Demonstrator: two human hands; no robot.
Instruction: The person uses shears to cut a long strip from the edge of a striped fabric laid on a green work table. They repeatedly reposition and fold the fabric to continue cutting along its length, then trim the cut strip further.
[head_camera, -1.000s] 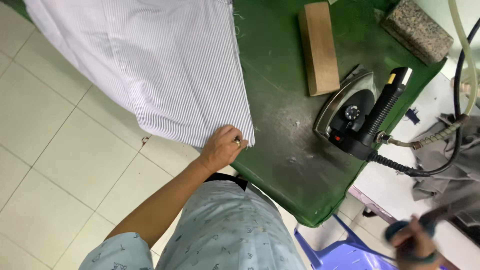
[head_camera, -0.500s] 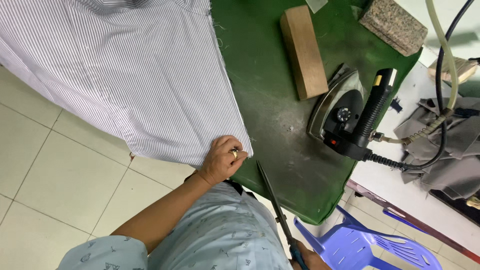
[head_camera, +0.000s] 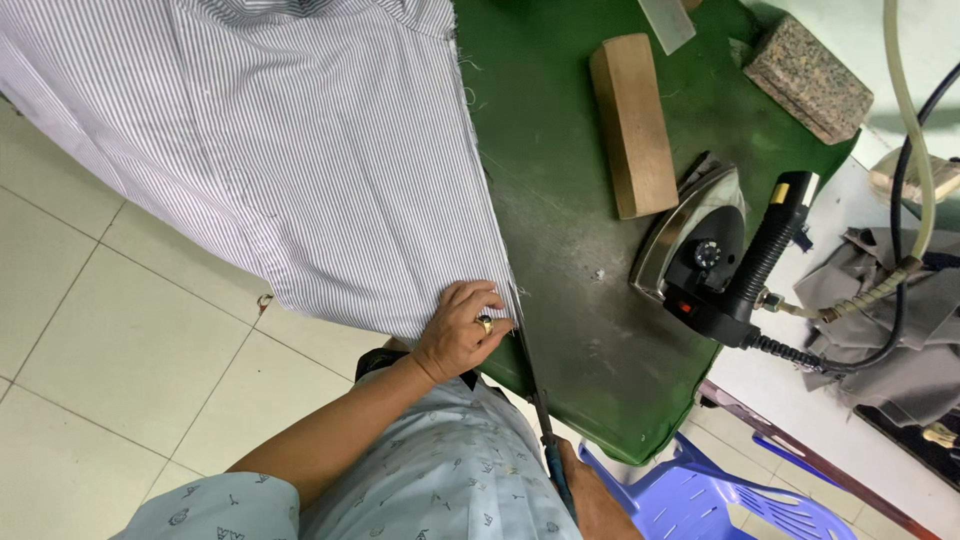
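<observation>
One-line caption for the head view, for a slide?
Left hand pins striped fabric on green table; right hand holds scissors at its edge.

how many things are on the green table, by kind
striped cloth: 1
wooden block: 1
speckled stone block: 1
steam iron: 1
scissors: 1
total: 5

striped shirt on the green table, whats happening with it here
A person's left hand presses the corner of the striped shirt flat at the edge of the green table. The right hand, only partly in view, holds scissors with the blades at the shirt's raw edge beside the left fingers. An iron and a wooden block sit on the table.
</observation>
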